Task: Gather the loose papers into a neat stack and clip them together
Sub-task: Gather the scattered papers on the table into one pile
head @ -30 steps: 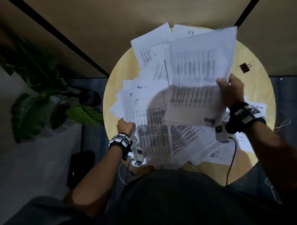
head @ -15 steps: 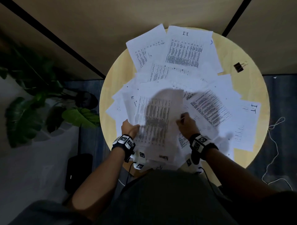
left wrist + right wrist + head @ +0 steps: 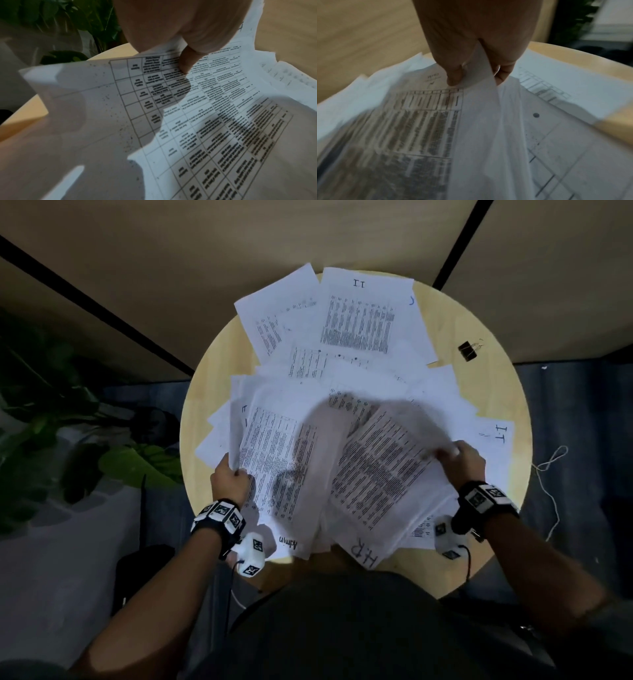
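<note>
Loose papers (image 3: 346,378) are spread over most of the round wooden table (image 3: 493,392), overlapping at odd angles, with a few sheets sticking out past the far edge. The left hand (image 3: 230,483) is at the near-left side of the pile, gripping the left edge of a bundle of printed sheets (image 3: 274,460); the left wrist view shows the thumb (image 3: 187,60) pressed on top of a table-printed page with the paper curling up around it, the other fingers hidden under the paper. The right hand (image 3: 463,461) is at the near-right side, pinching the edge of a tilted printed sheet (image 3: 380,470); in the right wrist view the sheet edge (image 3: 481,75) runs up between the thumb and fingers, which are closed on it. That sheet is motion-blurred in the head view and lies angled across the near middle of the pile, overlapping the bundle held on the left. Handwritten labels are readable on the near edges: "Admin" (image 3: 288,543) and "HR" (image 3: 366,556); "IT" (image 3: 359,283) on a far sheet. A black binder clip (image 3: 468,350) sits alone on bare table at far right, well apart from both hands and just beside the paper spread. A potted plant (image 3: 113,453) stands on the floor left of the table and a loose white cord (image 3: 548,470) lies on the floor at right.
</note>
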Demonstrator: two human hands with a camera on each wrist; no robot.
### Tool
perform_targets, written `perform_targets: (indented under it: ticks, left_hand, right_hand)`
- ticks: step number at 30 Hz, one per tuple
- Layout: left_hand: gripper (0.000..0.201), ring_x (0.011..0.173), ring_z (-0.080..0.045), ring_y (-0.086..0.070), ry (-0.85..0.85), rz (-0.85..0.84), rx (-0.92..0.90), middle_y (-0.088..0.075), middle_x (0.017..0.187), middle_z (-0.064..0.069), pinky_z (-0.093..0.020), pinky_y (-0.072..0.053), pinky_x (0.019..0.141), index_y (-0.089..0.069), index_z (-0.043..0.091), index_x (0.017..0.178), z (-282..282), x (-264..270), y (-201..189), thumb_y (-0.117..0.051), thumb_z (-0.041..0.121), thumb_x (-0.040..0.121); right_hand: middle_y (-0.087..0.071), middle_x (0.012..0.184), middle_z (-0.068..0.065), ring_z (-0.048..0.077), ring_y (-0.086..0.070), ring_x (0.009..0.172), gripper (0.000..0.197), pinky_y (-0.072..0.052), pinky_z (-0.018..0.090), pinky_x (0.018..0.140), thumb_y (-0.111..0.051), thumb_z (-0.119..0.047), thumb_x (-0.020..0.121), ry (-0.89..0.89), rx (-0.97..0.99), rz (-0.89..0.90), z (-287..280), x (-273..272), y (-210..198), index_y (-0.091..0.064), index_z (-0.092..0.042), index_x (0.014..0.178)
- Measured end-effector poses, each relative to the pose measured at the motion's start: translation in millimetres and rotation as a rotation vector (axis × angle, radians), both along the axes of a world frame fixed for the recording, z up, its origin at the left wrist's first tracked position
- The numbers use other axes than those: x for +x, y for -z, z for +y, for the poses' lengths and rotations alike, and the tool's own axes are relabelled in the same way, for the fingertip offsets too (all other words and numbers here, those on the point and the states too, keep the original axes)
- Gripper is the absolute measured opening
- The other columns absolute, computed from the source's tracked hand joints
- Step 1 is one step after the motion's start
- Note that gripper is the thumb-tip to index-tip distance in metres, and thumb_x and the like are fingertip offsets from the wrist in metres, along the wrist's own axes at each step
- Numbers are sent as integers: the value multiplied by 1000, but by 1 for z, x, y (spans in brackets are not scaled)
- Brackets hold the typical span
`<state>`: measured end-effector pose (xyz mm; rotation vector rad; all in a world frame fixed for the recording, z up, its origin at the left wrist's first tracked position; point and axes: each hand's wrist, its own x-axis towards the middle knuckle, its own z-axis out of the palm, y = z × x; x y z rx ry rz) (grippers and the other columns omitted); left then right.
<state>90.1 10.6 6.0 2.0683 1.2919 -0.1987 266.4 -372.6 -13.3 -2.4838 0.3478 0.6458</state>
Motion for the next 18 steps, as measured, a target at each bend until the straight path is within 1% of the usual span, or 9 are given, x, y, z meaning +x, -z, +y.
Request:
perform_targets:
  ticks: [2, 4, 6, 7, 9, 10, 11, 15, 18]
  left_hand:
    - [10, 62, -28, -48, 23, -2, -6, -52, 73, -14, -31, -40, 60, -51, 9, 92, -7, 3, -1, -47, 1, 88]
    - [8, 59, -27, -47, 34, -4, -16, -52, 71, -15, -28, -39, 54, -50, 8, 90, -15, 8, -1, -46, 1, 88]
    - [15, 57, -26, -47, 51, 25, -26, -57, 79, -20, -24, -37, 50, -54, 5, 99, -21, 12, 3, -45, 2, 89]
    - [24, 57, -26, -49, 57, 43, -31, -61, 89, -23, -25, -40, 51, -55, 4, 111, -23, 14, 6, -44, 3, 89]
    - [40, 68, -30, -57, 63, 92, -40, -61, 113, -30, -33, -48, 60, -49, 4, 129, -27, 18, 7, -41, 5, 90]
    - [42, 78, -36, -60, 64, 115, -39, -59, 117, -31, -37, -49, 65, -46, 3, 132, -29, 20, 5, -41, 5, 90]
    - [42, 87, -40, -60, 69, 129, -33, -58, 118, -31, -38, -49, 69, -45, 1, 133, -30, 22, 4, -40, 3, 91]
    - [43, 109, -44, -56, 43, 184, -32, -56, 124, -29, -47, -49, 88, -42, -1, 135, -31, 22, -3, -39, 3, 92]
    - [47, 120, -45, -50, -29, 221, -15, -51, 132, -29, -49, -44, 96, -37, -2, 140, -23, 19, -5, -40, 3, 93]
  right_hand:
    - [-54, 121, 25, 38, -55, 109, 57, -42, 38, 83, -75, -31, 79, 339, -7, -75, -7, -5, -5, -48, -3, 120]
    - [-38, 137, 23, 41, -46, 121, 80, -40, 45, 97, -78, -39, 74, 629, -91, 6, -7, -19, -11, -35, -5, 132]
    - [-29, 147, 23, 42, -39, 130, 100, -35, 47, 108, -76, -48, 74, 715, -70, 244, 0, -37, -8, -20, -2, 144]
    - [-33, 146, 24, 41, -44, 128, 105, -37, 48, 109, -76, -50, 71, 722, -7, 336, 4, -46, -5, -20, -1, 145]
    - [-56, 126, 23, 37, -60, 108, 94, -49, 46, 98, -80, -49, 63, 692, 79, 381, 13, -58, -3, -41, 1, 133]
    - [-62, 115, 22, 36, -63, 100, 82, -53, 44, 93, -81, -45, 63, 665, 87, 331, 19, -62, -3, -50, 0, 124]
    - [-64, 113, 21, 36, -63, 100, 70, -53, 41, 90, -81, -39, 67, 634, 94, 265, 24, -65, -3, -55, -1, 119]
    - [-65, 118, 19, 34, -62, 106, 42, -48, 32, 81, -68, -22, 84, 518, 207, 13, 39, -65, -19, -56, -5, 120]
    - [-64, 115, 24, 39, -61, 105, 33, -49, 42, 85, -57, -14, 91, 411, 161, -157, 28, -56, -28, -53, -4, 122]
